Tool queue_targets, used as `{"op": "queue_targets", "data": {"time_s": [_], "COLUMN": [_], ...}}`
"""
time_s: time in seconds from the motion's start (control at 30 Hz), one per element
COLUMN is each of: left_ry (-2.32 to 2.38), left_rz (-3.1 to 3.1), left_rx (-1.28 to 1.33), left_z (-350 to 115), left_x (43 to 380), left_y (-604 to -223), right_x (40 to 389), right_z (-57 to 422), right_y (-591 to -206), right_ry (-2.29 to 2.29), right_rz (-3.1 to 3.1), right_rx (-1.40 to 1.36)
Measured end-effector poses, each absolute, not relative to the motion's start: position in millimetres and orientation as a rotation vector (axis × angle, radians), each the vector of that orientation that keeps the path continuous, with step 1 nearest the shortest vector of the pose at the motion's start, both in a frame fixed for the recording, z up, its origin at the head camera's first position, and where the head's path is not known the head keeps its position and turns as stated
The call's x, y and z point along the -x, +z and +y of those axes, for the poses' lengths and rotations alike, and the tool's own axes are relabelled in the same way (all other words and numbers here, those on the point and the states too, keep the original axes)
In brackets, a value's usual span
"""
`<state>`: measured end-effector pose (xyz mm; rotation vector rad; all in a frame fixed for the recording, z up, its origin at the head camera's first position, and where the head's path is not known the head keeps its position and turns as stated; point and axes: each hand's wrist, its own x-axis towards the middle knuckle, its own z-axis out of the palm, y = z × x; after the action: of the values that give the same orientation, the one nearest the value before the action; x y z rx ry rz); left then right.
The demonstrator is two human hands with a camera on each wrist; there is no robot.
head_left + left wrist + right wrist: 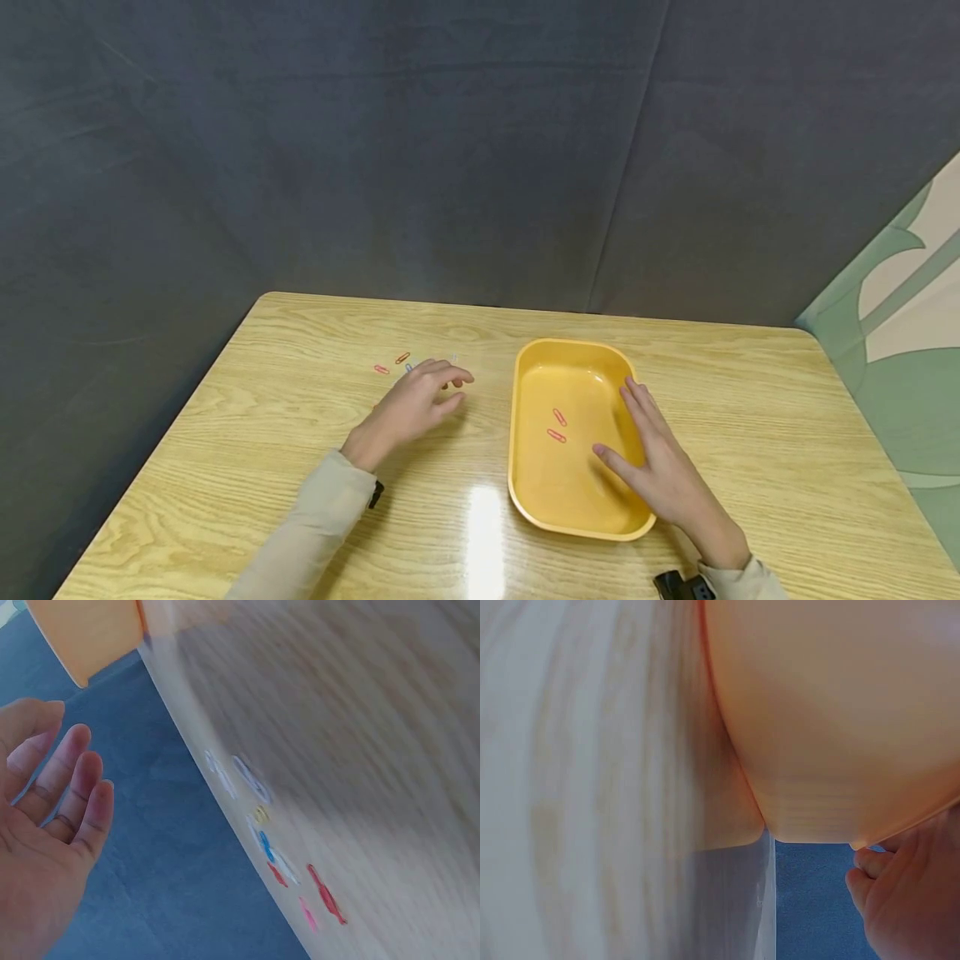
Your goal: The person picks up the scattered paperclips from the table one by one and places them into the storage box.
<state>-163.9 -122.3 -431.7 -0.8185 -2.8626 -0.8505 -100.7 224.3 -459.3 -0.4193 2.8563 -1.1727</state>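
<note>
My left hand [416,407] hovers over the table left of the yellow tray [570,496], fingers loosely bent and holding nothing. Beyond and beside it lie loose paper clips: a red clip [327,894], a pink clip [308,913], a blue clip [265,846], a yellow clip [261,814] and several whitish ones. Part of this group is hidden behind the hand in the head view. Inside the tray rest two pinkish-red paper clips [557,436]. At the tray's right rim is my right hand [667,479], its fingers extended along the rim and its thumb spread over the inside.
The wood-grain table [750,433] ends at a dark cloth backdrop [450,167] behind and on the left. A green and beige patterned surface [900,358] borders the right side. A bright reflection lies on the tabletop left of the tray's near end.
</note>
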Motion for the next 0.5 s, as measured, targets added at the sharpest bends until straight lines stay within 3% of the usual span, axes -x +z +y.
{"op": "queue_targets", "data": {"time_s": [0.5], "left_ry": [-0.830], "left_rz": [-2.857], "left_rx": [0.797], "left_z": [-142], "left_x": [164], "left_y": [-441], "right_x": [100], "right_z": [224], "right_y": [-458], "right_ry": [-1.172], "right_rz": [2.857], "right_rx": [0.405]}}
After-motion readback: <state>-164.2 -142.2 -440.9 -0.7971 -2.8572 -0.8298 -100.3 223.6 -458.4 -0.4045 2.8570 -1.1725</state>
